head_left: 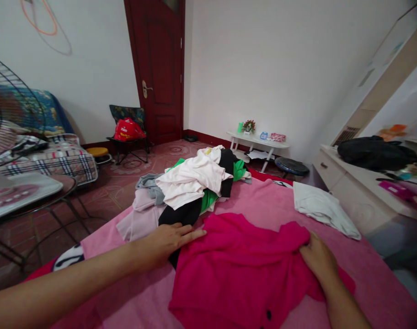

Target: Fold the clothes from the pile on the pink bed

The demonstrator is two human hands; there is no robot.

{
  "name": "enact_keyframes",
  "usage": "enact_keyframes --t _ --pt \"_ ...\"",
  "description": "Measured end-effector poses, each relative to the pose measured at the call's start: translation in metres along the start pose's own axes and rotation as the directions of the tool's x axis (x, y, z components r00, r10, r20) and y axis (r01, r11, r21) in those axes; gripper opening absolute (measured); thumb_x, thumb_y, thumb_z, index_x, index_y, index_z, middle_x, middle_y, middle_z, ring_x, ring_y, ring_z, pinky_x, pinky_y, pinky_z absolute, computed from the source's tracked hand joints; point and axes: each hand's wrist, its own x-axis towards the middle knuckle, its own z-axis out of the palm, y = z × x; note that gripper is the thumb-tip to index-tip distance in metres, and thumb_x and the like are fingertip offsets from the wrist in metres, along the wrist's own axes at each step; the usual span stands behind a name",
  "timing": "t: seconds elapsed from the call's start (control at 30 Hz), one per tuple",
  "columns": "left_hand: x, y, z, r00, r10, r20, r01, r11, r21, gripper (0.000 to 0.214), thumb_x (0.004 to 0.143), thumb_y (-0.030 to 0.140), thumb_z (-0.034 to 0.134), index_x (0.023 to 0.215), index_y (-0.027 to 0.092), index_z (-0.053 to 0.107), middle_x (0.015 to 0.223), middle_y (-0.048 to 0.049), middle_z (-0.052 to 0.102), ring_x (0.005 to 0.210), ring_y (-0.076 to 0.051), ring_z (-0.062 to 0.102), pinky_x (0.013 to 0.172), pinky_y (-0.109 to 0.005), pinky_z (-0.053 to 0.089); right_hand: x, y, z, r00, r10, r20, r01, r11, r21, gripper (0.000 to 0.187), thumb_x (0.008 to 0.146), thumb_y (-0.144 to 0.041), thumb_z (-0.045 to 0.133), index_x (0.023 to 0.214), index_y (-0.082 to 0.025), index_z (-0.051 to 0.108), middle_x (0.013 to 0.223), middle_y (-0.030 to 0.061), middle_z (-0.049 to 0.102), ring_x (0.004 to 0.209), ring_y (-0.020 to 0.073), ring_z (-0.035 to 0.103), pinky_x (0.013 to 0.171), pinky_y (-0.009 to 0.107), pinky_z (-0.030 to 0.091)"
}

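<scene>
A magenta garment [239, 265] lies spread on the pink bed cover [263, 201] in front of me. My left hand [169, 240] rests flat with fingers stretched out on its upper left edge, next to a black piece of clothing. My right hand [318, 258] lies on the garment's right side, its fingers curled into a fold of the cloth. Behind the garment sits a pile of clothes [195, 185]: white, black, green, grey and pale pink pieces.
A folded white garment [323, 208] lies at the bed's right. A white dresser [366, 183] with a black bag [375, 153] stands on the right. On the left are a fan [13, 105], a round table [26, 189] and a chair with a red bag [128, 130]. A dark red door [158, 68] is behind.
</scene>
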Motion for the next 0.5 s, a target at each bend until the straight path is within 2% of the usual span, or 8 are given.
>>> enact_keyframes --t 0.07,0.13,0.17,0.23,0.3,0.33,0.4,0.5 --pt "0.000 0.000 -0.012 0.999 -0.031 0.014 0.031 0.999 0.013 0.088 0.065 0.001 0.055 0.146 0.021 0.026 0.119 -0.0092 0.060 0.099 -0.025 0.056 0.082 -0.033 0.048 0.000 0.001 -0.001 1.000 0.014 0.008 -0.014 1.000 0.010 0.032 0.079 -0.038 0.043 0.098 -0.018 0.059 0.100 0.0142 0.066 0.089 0.0305 0.065 0.064 0.034 0.045" --pt "-0.007 -0.003 -0.035 0.998 -0.061 0.027 0.060 0.997 0.049 0.058 0.067 0.006 0.056 0.124 0.020 0.054 0.099 -0.0082 0.065 0.090 -0.025 0.057 0.077 -0.033 0.048 -0.001 0.002 -0.002 1.000 0.021 0.004 -0.021 0.999 0.029 0.035 0.079 -0.039 0.043 0.101 -0.018 0.060 0.100 0.0138 0.067 0.086 0.0298 0.065 0.063 0.033 0.045" --pt "-0.013 -0.006 -0.050 0.996 -0.087 0.015 0.086 0.994 0.073 0.043 0.068 0.007 0.055 0.109 0.020 0.061 0.092 -0.0072 0.064 0.087 -0.024 0.057 0.075 -0.033 0.047 -0.001 0.002 -0.002 1.000 0.022 0.002 -0.022 0.999 0.037 0.035 0.079 -0.040 0.043 0.102 -0.019 0.060 0.099 0.0134 0.067 0.085 0.0296 0.065 0.062 0.033 0.045" --pt "-0.030 -0.015 -0.082 0.987 -0.152 -0.061 0.159 0.979 0.125 0.029 0.070 0.007 0.051 0.091 0.022 0.065 0.086 -0.0060 0.062 0.086 -0.022 0.056 0.076 -0.033 0.046 -0.001 0.002 -0.002 0.999 0.031 0.006 -0.031 0.999 0.045 0.036 0.078 -0.041 0.043 0.101 -0.019 0.060 0.097 0.0132 0.068 0.085 0.0300 0.066 0.061 0.033 0.045" --pt "-0.047 -0.027 -0.107 0.965 -0.200 -0.167 0.229 0.958 0.172 0.033 0.072 0.006 0.047 0.093 0.023 0.067 0.090 -0.0055 0.061 0.089 -0.022 0.057 0.077 -0.033 0.046 0.001 0.003 0.000 0.999 0.045 0.021 -0.045 0.998 0.043 0.036 0.077 -0.041 0.043 0.099 -0.019 0.061 0.098 0.0139 0.068 0.086 0.0314 0.066 0.061 0.034 0.045" --pt "-0.055 -0.034 -0.113 0.955 -0.213 -0.206 0.252 0.950 0.186 0.036 0.074 0.006 0.046 0.097 0.024 0.067 0.093 -0.0053 0.062 0.091 -0.022 0.057 0.078 -0.033 0.046 0.003 0.004 0.000 0.998 0.049 0.027 -0.050 0.997 0.050 0.035 0.077 -0.041 0.043 0.097 -0.019 0.061 0.099 0.0144 0.068 0.086 0.0319 0.066 0.062 0.035 0.046" --pt "-0.069 -0.050 -0.111 0.951 -0.228 -0.206 0.271 0.940 0.209 0.038 0.076 0.006 0.044 0.096 0.026 0.069 0.097 -0.0047 0.063 0.093 -0.023 0.057 0.078 -0.033 0.046 0.006 0.005 0.001 0.998 0.037 0.041 -0.042 0.993 0.110 0.033 0.074 -0.040 0.045 0.095 -0.020 0.062 0.100 0.0148 0.068 0.089 0.0321 0.066 0.068 0.038 0.048" --pt "-0.080 -0.071 -0.081 0.947 -0.316 -0.051 0.319 0.922 0.220 0.035 0.071 0.002 0.046 0.074 0.024 0.072 0.087 -0.0056 0.066 0.086 -0.024 0.060 0.075 -0.035 0.048 0.008 0.006 -0.002 0.994 -0.075 0.084 0.040 0.930 0.366 0.040 0.067 -0.040 0.053 0.099 -0.018 0.063 0.106 0.0150 0.069 0.099 0.0317 0.064 0.085 0.041 0.050"
